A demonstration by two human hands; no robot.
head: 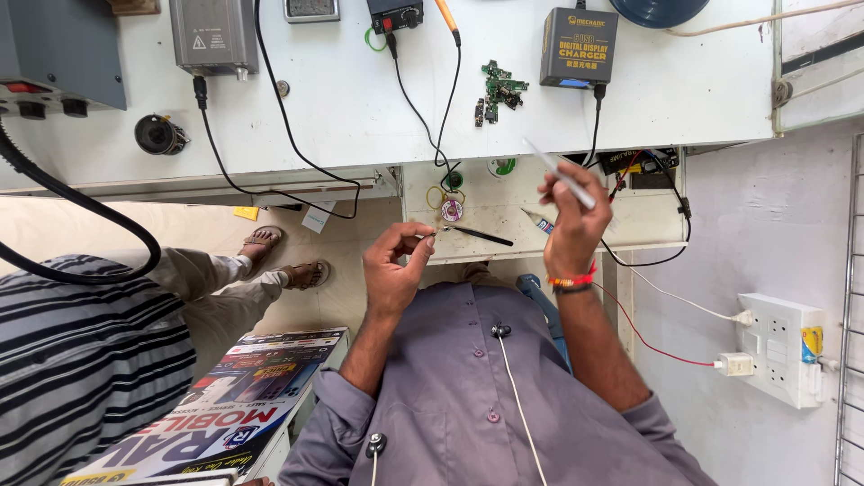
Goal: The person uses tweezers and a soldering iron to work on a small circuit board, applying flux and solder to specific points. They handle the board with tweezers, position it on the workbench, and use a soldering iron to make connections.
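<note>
Grey shirt (pixel 468 387) fills the foreground; left hand (pixel 393 270) pinches a tiny metal part (pixel 439 229) between thumb and forefinger, right hand (pixel 574 216) grips slim tweezers (pixel 560 173). Dark box (pixel 579 47) with yellow label sits on white bench (pixel 360 99); printed poster (pixel 225 409) lower left

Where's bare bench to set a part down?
Free: the white bench top between the grey metal box and the green circuit boards, crossed by black cables. Also right of the dark charger box. Crowded: the small cream shelf below both hands.
</note>
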